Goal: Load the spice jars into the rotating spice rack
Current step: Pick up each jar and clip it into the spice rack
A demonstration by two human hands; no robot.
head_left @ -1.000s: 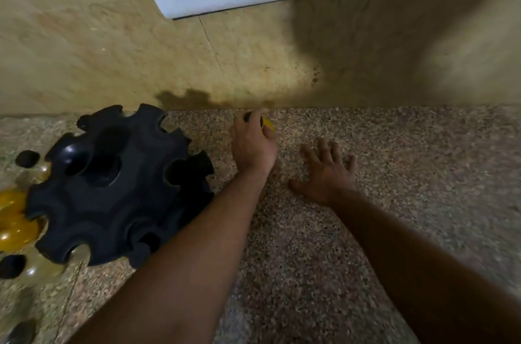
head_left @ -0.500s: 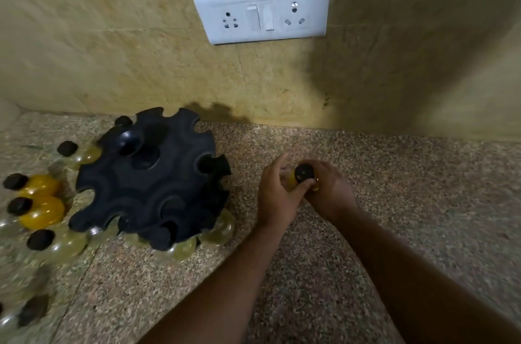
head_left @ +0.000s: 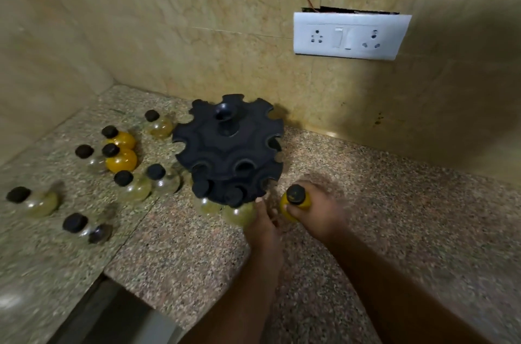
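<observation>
- Since half a second ago, my left hand (head_left: 263, 224) has let go of the yellow spice jar (head_left: 296, 198). The jar now rides in my right hand (head_left: 315, 214) alone, closer to the rack (head_left: 229, 146).
- My left hand holds nothing. Its fingers stretch toward the rack's lower edge at 5 o'clock, beside a seated jar (head_left: 239, 214). Blur hides whether they touch.
- My right hand wraps the spice jar's round belly, black cap up, just beside the rack at its 4 o'clock.
- I judge the jar light and rigid, with a smooth, rounded body that could slip. Glass or plastic, I cannot tell, so I treat it as breakable. The belly is the best hold, leaving neck and cap free for a notch.
- The rack's upper notches facing me look unfilled.
- Loose jars (head_left: 121, 159) stand on the countertop (head_left: 394, 216) at the rack's 9 o'clock.
- A switch plate (head_left: 349, 35) sits on the wall at 1 o'clock.
</observation>
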